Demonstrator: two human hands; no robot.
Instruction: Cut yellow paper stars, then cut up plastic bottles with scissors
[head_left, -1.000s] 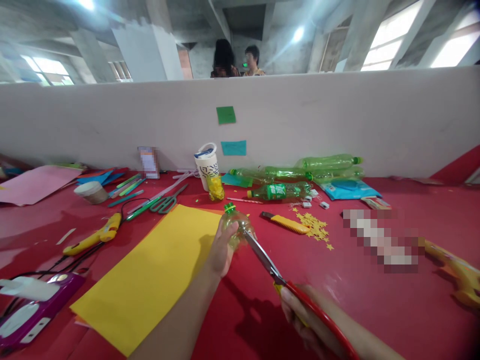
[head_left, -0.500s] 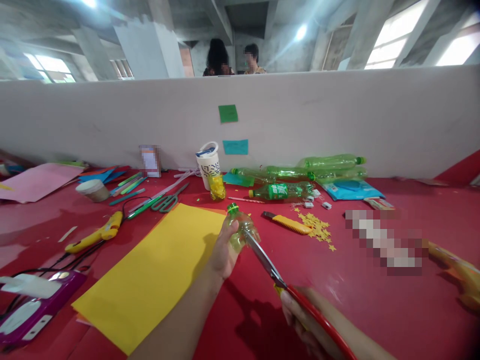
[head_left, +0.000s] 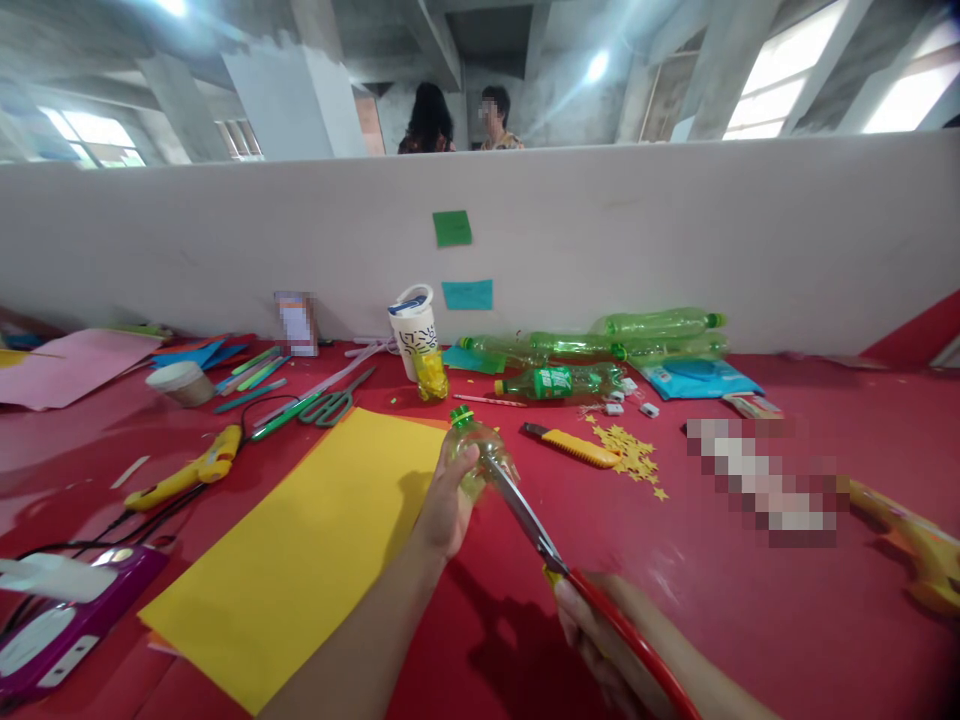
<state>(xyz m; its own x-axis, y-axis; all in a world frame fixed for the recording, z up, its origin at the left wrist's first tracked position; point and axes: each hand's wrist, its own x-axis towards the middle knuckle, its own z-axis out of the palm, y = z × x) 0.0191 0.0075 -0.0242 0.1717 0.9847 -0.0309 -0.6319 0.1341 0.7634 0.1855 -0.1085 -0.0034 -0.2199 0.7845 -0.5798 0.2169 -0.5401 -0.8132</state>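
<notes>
My left hand [head_left: 448,500] is closed around the cut-off top of a green plastic bottle [head_left: 487,447], its green cap pointing up and away from me. In my right hand [head_left: 592,620] is a pair of large scissors [head_left: 536,530] with red and yellow handles. The blade tips reach the bottle piece from the lower right, close by my left fingers; whether they sit inside or against the plastic I cannot tell. Under my left forearm lies a sheet of yellow paper [head_left: 300,550]. Beyond the hands, a yellow box cutter [head_left: 577,446] rests beside a heap of small yellow stars [head_left: 630,450].
Several green bottles [head_left: 559,382] lie at the back by the white partition [head_left: 300,220]. A white cup [head_left: 412,335] stands near them. To the left are grey scissors [head_left: 330,403], a yellow glue gun [head_left: 191,472] with a cord and a purple power strip [head_left: 90,625]. Another yellow tool [head_left: 915,535] lies far right.
The whole view has shifted slightly. Both hands keep the same grip, with the scissor blades still at the bottle piece.
</notes>
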